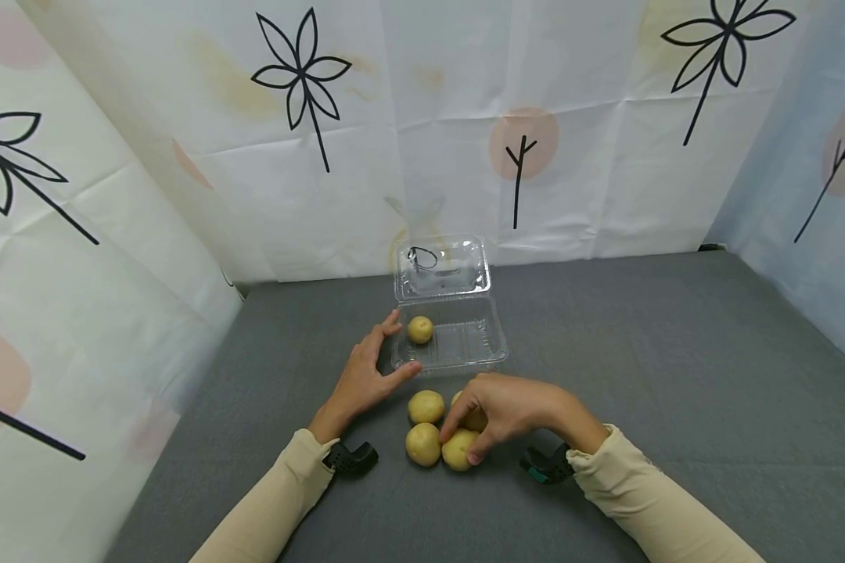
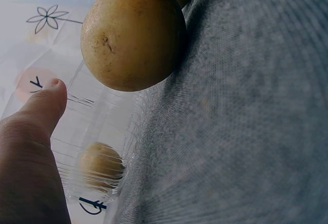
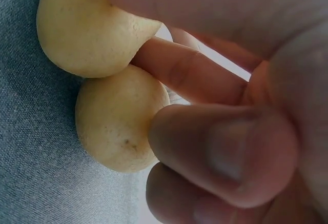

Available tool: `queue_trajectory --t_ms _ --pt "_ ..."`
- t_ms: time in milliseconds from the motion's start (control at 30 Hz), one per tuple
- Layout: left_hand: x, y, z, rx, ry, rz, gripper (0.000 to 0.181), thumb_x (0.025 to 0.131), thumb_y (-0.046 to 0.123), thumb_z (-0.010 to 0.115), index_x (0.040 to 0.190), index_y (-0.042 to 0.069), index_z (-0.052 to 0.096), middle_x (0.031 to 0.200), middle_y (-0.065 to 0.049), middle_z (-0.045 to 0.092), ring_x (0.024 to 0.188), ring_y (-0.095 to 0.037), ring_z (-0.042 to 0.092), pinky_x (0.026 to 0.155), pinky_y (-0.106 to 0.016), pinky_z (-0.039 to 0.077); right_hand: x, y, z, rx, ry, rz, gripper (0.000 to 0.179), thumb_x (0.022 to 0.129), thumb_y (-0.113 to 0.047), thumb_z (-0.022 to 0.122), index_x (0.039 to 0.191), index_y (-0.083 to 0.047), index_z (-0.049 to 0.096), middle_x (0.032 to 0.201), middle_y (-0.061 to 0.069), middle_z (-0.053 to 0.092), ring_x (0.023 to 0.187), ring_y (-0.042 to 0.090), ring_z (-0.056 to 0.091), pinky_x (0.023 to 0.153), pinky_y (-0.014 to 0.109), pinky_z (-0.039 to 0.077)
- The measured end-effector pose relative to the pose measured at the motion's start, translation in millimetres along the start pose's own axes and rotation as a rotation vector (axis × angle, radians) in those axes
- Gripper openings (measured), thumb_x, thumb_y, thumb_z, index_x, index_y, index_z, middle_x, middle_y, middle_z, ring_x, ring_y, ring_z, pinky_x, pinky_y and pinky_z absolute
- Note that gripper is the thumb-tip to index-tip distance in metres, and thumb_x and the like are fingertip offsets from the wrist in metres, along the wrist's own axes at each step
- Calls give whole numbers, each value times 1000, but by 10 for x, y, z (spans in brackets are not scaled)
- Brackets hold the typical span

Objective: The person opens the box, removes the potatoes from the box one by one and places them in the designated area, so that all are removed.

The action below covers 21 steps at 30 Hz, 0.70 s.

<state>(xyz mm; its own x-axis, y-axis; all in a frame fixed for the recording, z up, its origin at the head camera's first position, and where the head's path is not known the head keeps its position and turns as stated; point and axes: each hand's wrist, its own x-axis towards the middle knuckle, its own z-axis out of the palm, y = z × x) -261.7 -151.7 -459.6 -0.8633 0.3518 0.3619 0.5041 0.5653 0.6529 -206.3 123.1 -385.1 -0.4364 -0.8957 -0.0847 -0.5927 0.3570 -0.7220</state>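
Note:
A clear plastic clamshell container (image 1: 462,332) lies with its lid raised, and one potato (image 1: 420,330) sits inside at its left. My left hand (image 1: 368,371) is spread beside the container's left wall, thumb near the front rim. In front of the container several yellow potatoes are grouped on the cloth. My right hand (image 1: 510,407) reaches over them from the right. Its thumb and index finger pinch the front right potato (image 1: 458,451); in the right wrist view the thumb lies across this potato (image 3: 82,34). Another potato (image 1: 473,418) is partly hidden behind the right hand.
Two more potatoes, a rear one (image 1: 426,407) and a front one (image 1: 422,445), lie at the left of the group. Grey cloth (image 1: 641,352) covers the table. A white printed curtain (image 1: 436,141) closes off the back and both sides.

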Motion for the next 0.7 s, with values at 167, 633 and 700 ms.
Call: queue_trajectory --t_ms 167,633,700 --pt "-13 13 -7 5 -9 -13 80 91 49 72 157 17 38 168 5 31 152 -31 35 117 -71 22 2 -9 -2 -9 -4 -20 35 82 -15 86 116 -17 79 115 -7 77 107 -2 66 92 20 53" --pt "-19 20 -8 7 -10 -23 78 91 47 73 155 17 41 168 12 28 153 -29 33 118 -70 22 -5 -23 -15 17 -14 -48 35 85 -14 83 119 -14 78 117 -4 77 111 0 66 97 22 53" --pt "-18 16 -6 5 -9 -23 78 91 47 73 155 17 41 168 12 28 153 -29 33 118 -69 23 -4 -26 -14 16 -15 -46 35 85 -14 83 119 -14 78 117 -4 77 111 0 66 97 22 53"
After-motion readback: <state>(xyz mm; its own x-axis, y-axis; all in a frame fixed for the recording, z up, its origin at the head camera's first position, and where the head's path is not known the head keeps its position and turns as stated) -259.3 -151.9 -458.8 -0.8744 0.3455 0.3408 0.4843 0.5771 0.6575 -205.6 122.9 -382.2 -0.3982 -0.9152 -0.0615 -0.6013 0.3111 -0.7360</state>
